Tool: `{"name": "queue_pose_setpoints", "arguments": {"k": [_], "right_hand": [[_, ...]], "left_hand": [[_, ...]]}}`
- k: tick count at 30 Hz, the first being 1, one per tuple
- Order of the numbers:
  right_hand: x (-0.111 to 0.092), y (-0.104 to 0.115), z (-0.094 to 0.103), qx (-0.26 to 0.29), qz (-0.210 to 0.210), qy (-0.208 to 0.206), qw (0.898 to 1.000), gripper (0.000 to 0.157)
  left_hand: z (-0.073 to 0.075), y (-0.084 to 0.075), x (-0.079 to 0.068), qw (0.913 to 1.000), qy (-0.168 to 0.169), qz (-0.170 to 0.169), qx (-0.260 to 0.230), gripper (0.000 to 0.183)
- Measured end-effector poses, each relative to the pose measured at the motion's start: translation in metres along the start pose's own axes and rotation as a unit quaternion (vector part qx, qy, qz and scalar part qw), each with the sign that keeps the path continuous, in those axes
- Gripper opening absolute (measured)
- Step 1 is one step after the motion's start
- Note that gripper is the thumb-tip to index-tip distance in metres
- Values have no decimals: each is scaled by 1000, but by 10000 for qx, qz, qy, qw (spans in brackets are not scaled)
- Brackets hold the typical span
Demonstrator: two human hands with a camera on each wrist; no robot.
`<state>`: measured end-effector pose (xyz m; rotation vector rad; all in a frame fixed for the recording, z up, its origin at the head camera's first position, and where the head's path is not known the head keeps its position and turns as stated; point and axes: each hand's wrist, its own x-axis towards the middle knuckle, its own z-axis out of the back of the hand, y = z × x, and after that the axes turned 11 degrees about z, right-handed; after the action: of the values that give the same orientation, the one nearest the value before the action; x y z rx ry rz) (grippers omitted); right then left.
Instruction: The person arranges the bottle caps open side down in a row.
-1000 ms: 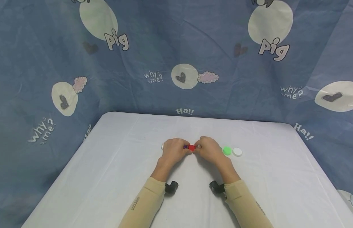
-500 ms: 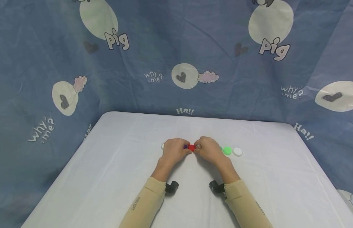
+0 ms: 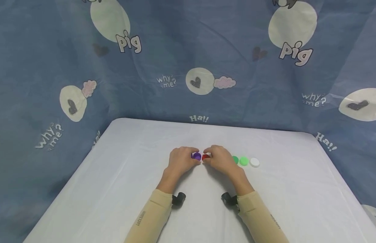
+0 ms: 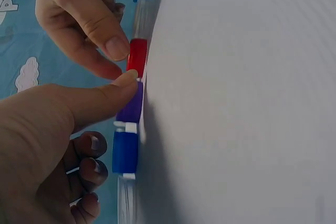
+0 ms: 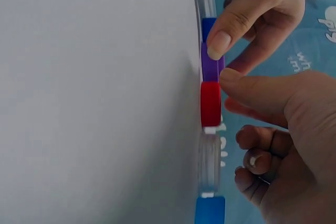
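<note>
A row of small round cap-like pieces stands on the white table (image 3: 115, 202). In the head view, my left hand (image 3: 180, 160) curls its thumb and a finger round the purple piece (image 3: 196, 156), which looks hollow from above. My right hand (image 3: 220, 159) does likewise at the red piece (image 3: 205, 157) beside it, covering part of that piece. Both thumb tips lie near where purple and red meet. Below purple in the left wrist view come a blue piece (image 4: 126, 152) and a clear piece (image 4: 127, 198), with white bits between. Another clear piece (image 5: 210, 161) adjoins the red one.
To the right of my right hand, the row carries on with a dark green piece (image 3: 235, 159), a light green piece (image 3: 244, 161) and a white piece (image 3: 254, 162). A blue printed cloth (image 3: 145, 98) hangs behind the table.
My left hand has shifted left, from beside the red piece to round the purple one, so more purple shows. My right hand's fingers now cover part of the red piece. The view has shifted slightly.
</note>
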<state>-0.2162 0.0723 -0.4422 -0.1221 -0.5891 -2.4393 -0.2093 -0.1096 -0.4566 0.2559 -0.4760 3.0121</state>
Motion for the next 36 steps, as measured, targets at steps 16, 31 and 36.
{"name": "queue_pose_setpoints", "arguments": {"k": [16, 31, 36], "right_hand": [[9, 3, -6, -15, 125, 118, 9999, 23], [13, 3, -5, 579, 192, -103, 9981, 20], [13, 1, -5, 715, 99, -192, 9972, 18]], "left_hand": [[1, 3, 0, 9998, -137, -79, -128, 27], [8, 10, 3, 9979, -384, -442, -277, 29], [9, 10, 3, 9976, -333, -539, -267, 28]]}}
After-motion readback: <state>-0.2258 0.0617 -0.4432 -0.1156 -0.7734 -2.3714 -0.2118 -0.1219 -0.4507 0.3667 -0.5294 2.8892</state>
